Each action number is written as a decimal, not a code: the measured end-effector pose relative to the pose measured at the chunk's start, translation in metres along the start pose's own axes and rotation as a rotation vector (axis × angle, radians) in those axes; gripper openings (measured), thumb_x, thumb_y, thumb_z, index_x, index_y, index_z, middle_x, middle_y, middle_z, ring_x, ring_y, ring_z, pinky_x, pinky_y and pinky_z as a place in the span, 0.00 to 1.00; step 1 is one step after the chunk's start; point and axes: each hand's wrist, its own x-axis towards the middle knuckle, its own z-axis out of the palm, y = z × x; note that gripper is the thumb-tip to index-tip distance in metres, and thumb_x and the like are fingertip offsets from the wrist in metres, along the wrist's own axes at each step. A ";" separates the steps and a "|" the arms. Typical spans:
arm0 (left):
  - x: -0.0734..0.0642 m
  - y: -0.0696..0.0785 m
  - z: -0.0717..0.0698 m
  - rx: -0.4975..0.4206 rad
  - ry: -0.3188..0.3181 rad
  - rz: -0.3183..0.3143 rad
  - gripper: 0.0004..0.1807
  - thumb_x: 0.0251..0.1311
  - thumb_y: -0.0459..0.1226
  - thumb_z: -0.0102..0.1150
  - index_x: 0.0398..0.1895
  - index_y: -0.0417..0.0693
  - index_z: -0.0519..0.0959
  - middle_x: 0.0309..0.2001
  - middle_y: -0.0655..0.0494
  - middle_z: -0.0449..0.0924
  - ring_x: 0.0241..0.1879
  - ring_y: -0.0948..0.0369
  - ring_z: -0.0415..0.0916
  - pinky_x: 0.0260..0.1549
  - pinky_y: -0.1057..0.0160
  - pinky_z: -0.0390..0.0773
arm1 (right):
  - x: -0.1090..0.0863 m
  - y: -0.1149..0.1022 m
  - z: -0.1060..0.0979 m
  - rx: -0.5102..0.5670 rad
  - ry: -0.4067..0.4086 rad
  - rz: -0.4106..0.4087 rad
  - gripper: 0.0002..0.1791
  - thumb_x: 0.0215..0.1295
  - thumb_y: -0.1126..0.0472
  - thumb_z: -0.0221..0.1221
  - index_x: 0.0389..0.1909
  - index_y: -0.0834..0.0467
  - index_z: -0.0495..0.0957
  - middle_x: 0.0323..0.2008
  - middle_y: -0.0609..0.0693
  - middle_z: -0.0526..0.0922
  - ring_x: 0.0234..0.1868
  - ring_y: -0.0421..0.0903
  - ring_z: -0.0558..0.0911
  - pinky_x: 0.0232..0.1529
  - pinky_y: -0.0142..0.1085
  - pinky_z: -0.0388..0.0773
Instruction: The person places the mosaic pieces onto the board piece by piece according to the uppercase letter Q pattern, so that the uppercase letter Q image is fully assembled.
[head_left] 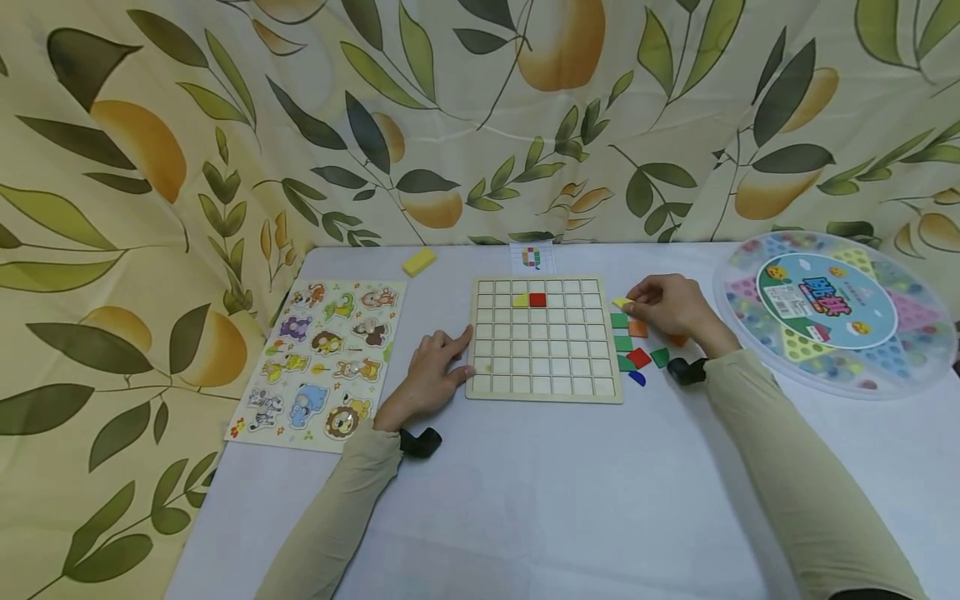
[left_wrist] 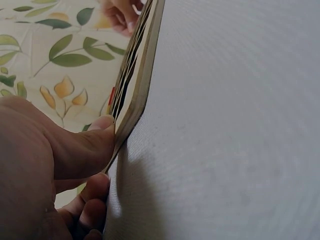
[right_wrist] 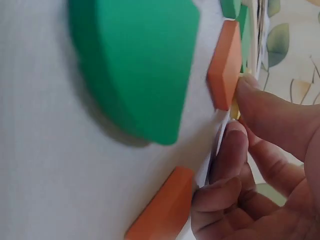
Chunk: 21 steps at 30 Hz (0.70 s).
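Observation:
A wooden grid board (head_left: 544, 392) lies flat, holding a yellow tile (head_left: 519, 301) and a red square tile (head_left: 537, 300) side by side in an upper row. My left hand (head_left: 433, 373) is at its left side, thumb and index finger stretched out against the frame; the thumb (left_wrist: 85, 150) touches the rim in the left wrist view. To the right of the board, my right hand (head_left: 667, 304) pinches a small yellow tile (head_left: 621, 303) between thumb and fingers. In the right wrist view the fingers mostly hide this tile (right_wrist: 235, 109).
Right of the board lie green tiles (head_left: 623, 342), orange tiles (head_left: 637, 328), a red tile (head_left: 638, 358) and a blue piece (head_left: 637, 378). A pattern card (head_left: 531, 257) is behind the board. An animal sticker sheet (head_left: 318, 367), yellow block (head_left: 419, 262) and round game box (head_left: 832, 312) flank it.

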 end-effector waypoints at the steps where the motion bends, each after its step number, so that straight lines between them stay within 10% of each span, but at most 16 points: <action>1: 0.000 0.000 0.000 -0.001 0.003 0.002 0.38 0.74 0.39 0.62 0.83 0.47 0.60 0.43 0.51 0.68 0.43 0.56 0.57 0.47 0.59 0.56 | 0.000 0.001 0.000 -0.002 0.008 0.012 0.19 0.74 0.53 0.65 0.52 0.66 0.82 0.45 0.62 0.85 0.47 0.58 0.78 0.47 0.46 0.73; 21: 0.000 0.000 -0.002 -0.013 0.001 0.006 0.38 0.74 0.39 0.62 0.83 0.47 0.60 0.43 0.50 0.68 0.43 0.56 0.57 0.47 0.59 0.56 | 0.004 -0.003 0.005 0.002 0.037 -0.005 0.20 0.76 0.57 0.62 0.61 0.65 0.79 0.57 0.69 0.80 0.54 0.64 0.79 0.58 0.59 0.74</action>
